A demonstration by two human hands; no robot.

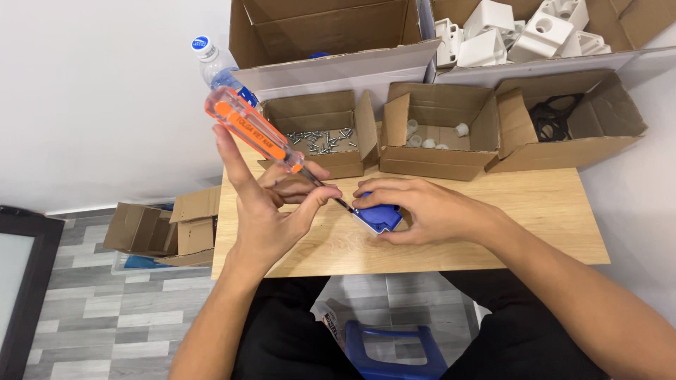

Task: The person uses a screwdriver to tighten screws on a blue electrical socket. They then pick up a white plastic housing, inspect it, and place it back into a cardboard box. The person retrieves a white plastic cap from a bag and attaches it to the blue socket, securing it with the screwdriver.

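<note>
Screwdriver (257, 132) with a clear orange handle sits in the left hand (271, 204), fingers loosely wrapped round the shaft near the handle base, index finger stretched up along the handle; its long axis runs diagonal, handle up and to the left, dark tip down and to the right, meeting the blue plastic part (377, 217) on the wooden table (535, 211). Right hand (422, 210) is clamped over that blue part from the right, fingers curled on top, pinning it to the tabletop near the front middle of the table. Both hands are close together, the tip between them; the right hand is on the part itself, the left reaches it only through the tool. Behind the hands, a row of three small open cardboard boxes: screw box (320, 134) on the left with loose silver screws, middle box (433, 137) with a few small white round pieces, right box (570, 119) with black rubbery rings. Further back, a large cardboard box (331, 35), mostly hidden inside, with a hint of blue, and next to it a box of white plastic housings (521, 32). A clear water bottle (211, 60) with a blue-and-white cap stands at the table's far left corner. On the grey plank floor to the left lies a flattened carton (158, 229). A blue stool (394, 352) shows between the person's knees below.
</note>
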